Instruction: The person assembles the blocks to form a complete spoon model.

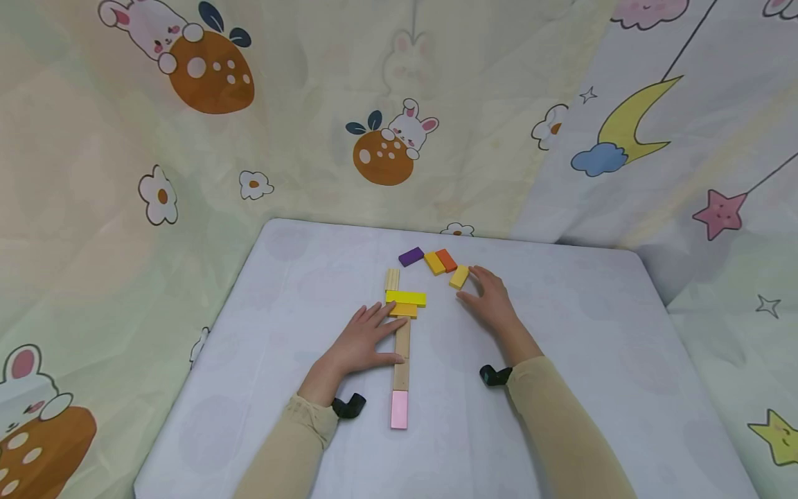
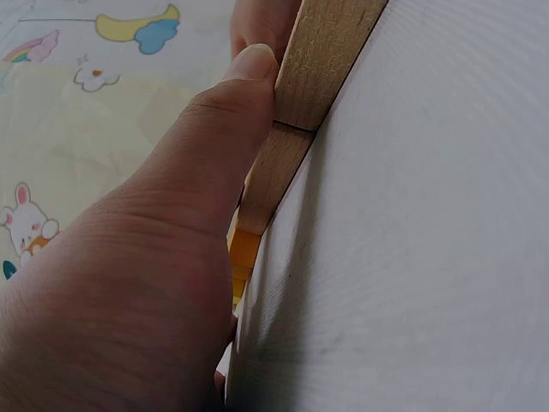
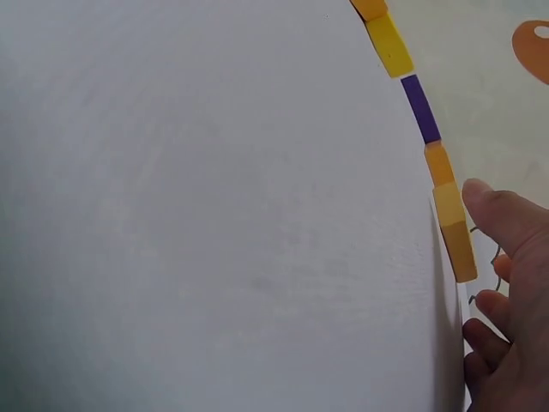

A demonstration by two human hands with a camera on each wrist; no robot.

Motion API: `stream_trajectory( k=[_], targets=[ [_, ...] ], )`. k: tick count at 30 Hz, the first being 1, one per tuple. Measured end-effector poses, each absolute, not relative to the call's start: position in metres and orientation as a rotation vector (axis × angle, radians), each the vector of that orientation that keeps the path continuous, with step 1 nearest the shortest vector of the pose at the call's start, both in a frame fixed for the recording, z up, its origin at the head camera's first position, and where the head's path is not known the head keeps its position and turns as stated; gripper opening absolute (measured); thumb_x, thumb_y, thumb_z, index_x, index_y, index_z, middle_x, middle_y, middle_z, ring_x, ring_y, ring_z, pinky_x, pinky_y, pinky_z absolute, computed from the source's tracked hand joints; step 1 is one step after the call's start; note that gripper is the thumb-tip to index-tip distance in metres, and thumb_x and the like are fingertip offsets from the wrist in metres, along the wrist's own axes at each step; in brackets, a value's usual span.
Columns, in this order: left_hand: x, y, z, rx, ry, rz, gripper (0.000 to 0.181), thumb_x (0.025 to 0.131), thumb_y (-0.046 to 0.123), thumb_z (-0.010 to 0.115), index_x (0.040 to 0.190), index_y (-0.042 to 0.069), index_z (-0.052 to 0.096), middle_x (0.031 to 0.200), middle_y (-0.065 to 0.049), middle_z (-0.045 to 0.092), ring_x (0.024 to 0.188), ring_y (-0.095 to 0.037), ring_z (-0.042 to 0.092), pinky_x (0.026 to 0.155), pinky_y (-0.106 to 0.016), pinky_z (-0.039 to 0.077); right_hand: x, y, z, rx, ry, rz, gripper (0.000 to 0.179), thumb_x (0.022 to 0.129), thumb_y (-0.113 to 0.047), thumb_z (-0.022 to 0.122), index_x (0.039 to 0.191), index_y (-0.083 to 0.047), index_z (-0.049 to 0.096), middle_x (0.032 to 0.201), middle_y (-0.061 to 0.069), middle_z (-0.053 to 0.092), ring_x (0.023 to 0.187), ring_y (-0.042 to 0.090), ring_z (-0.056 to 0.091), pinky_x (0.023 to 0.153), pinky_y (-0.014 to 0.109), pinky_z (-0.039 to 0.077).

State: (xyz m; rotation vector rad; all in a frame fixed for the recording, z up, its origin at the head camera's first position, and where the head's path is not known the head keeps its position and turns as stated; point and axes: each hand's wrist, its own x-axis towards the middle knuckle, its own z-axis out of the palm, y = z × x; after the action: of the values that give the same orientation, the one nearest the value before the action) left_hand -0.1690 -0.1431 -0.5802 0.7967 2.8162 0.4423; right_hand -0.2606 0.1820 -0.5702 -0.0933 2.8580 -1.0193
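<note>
A line of flat blocks runs up the table in the head view. It has a pink block (image 1: 399,410) at the near end, plain wooden blocks (image 1: 402,376), then an orange block (image 1: 406,311) and a yellow block (image 1: 408,299) lying crosswise. Beyond these is a pale wooden block (image 1: 392,279). My left hand (image 1: 361,343) lies along the line with fingers spread, its thumb at a seam between wooden blocks (image 2: 322,69). At the far right, a light yellow block (image 1: 458,277) has my right hand (image 1: 492,301) beside it, thumb and forefinger apart at its ends.
Behind the light yellow block lie a red-orange block (image 1: 446,260), a golden block (image 1: 434,263) and a purple block (image 1: 411,256). The white table (image 1: 262,291) ends at a patterned cloth (image 1: 312,187) at the back. Black wrist straps (image 1: 495,375) stick out below the hands.
</note>
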Motion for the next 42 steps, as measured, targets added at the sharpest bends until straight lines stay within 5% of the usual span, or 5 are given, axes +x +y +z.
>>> stream_trajectory(
  k=[17, 42],
  targets=[
    [-0.170, -0.144, -0.581, 0.816, 2.835, 0.464, 0.089, 0.078, 0.088, 0.041, 0.154, 0.042, 0.030, 0.167, 0.004, 0.015, 0.155, -0.028, 0.014, 0.126, -0.050, 0.007, -0.273, 0.180, -0.576, -0.117, 2.982, -0.870, 0.067, 0.092, -0.038, 0.066, 0.149, -0.011, 0.042, 0.152, 0.014, 0.044, 0.140, 0.039, 0.034, 0.117, 0.058, 0.027],
    [-0.170, -0.144, -0.582, 0.824, 2.834, 0.450, 0.087, 0.080, 0.085, 0.045, 0.154, 0.041, 0.029, 0.167, 0.003, 0.014, 0.154, -0.028, 0.015, 0.126, -0.051, 0.008, -0.270, 0.185, -0.575, -0.140, 2.863, -1.044, 0.065, 0.090, -0.040, 0.070, 0.147, -0.020, 0.045, 0.150, 0.007, 0.047, 0.141, 0.033, 0.035, 0.118, 0.054, 0.029]
  ],
)
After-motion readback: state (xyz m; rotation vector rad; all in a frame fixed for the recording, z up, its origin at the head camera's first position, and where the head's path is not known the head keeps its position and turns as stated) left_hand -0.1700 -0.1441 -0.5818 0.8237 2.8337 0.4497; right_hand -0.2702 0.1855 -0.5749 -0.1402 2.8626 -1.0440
